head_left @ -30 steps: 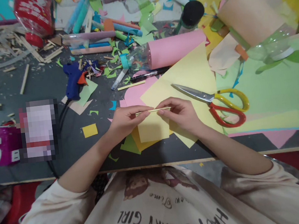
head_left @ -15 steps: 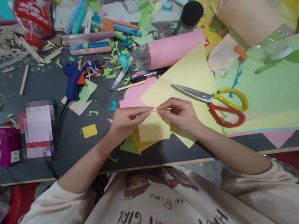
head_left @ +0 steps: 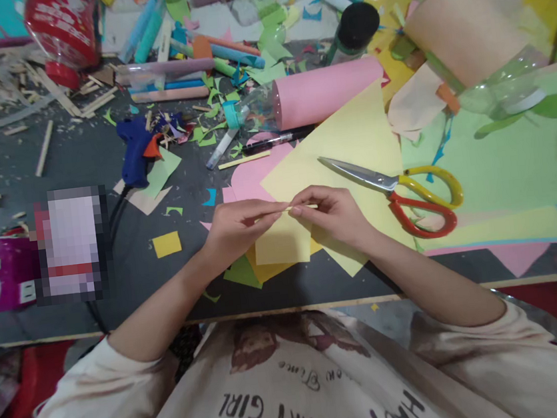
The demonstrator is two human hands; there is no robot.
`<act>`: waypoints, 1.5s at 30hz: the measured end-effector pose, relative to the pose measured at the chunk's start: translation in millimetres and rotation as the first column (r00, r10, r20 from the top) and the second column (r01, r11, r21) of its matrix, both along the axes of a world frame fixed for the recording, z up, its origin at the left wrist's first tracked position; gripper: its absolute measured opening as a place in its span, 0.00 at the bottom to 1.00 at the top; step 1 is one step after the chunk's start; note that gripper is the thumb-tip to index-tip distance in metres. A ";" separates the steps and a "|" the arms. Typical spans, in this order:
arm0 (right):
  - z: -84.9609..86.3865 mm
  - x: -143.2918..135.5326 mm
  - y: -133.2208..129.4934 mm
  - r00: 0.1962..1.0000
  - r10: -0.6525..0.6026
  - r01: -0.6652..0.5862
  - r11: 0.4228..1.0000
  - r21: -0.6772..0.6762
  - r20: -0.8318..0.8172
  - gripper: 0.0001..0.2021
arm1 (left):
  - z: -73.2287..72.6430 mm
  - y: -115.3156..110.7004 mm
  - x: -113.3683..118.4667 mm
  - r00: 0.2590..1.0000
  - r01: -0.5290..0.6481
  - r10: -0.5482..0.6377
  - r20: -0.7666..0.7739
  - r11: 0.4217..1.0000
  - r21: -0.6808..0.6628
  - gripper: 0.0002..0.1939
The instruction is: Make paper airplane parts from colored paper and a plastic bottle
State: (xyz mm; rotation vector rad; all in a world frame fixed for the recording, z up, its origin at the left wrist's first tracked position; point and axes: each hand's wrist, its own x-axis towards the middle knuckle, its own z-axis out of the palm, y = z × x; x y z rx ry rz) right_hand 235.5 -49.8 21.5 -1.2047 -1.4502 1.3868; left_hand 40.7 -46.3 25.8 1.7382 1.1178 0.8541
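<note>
My left hand (head_left: 242, 228) and my right hand (head_left: 327, 209) meet fingertip to fingertip, both pinching the top edge of a small pale yellow paper (head_left: 282, 243). That edge looks narrowly folded or rolled between the fingers, and the rest of the piece hangs toward me. Under it lie an orange-yellow paper (head_left: 263, 274) and a green one (head_left: 241, 272). A larger pale yellow sheet (head_left: 351, 140) spreads behind my right hand. On that sheet, to the right, rest scissors (head_left: 391, 189) with one yellow and one red handle.
A blue glue gun (head_left: 135, 151) lies at the left, its cord running toward me. Beyond my hands are a pink-wrapped bottle (head_left: 328, 92), a black pen (head_left: 275, 141), and several markers (head_left: 167, 71). Scraps and wooden sticks litter the left. A green sheet (head_left: 514, 162) covers the right.
The hanging part of the small pale yellow paper has shifted slightly left. My right hand has moved a little left and its fingertips now overlap the left ones.
</note>
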 end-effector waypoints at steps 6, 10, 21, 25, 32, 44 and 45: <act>-1.5 0.0 -3.6 0.997 -0.017 0.007 0.989 0.147 0.072 0.05 | 5.4 2.8 1.3 0.999 0.012 -0.018 -0.038 0.989 -0.147 0.14; -1.3 -0.1 -4.7 0.996 -0.013 -0.006 0.980 0.201 0.090 0.05 | 7.9 3.3 1.1 0.996 0.026 -0.041 -0.078 0.982 -0.185 0.15; 1.9 2.6 -2.6 0.991 -0.002 -0.021 0.984 0.174 0.131 0.08 | 5.4 1.3 0.5 0.994 -0.029 0.012 -0.108 0.987 -0.158 0.16; 2.9 3.1 -2.8 0.989 0.004 -0.029 0.985 0.169 0.149 0.12 | 6.4 1.6 0.4 0.994 -0.025 0.009 -0.108 0.988 -0.155 0.15; 3.8 3.1 -1.2 0.992 0.001 -0.021 0.987 0.161 0.127 0.17 | 12.9 3.0 1.2 0.996 -0.049 0.032 -0.087 0.980 -0.194 0.13; 3.2 4.1 2.1 0.997 -0.008 -0.002 0.990 0.139 0.074 0.19 | 14.2 2.8 1.1 0.994 -0.107 0.100 -0.044 0.971 -0.213 0.10; 3.2 4.1 2.0 0.997 -0.005 -0.005 0.990 0.141 0.071 0.19 | 13.7 2.8 0.9 0.994 -0.110 0.103 -0.045 0.971 -0.211 0.10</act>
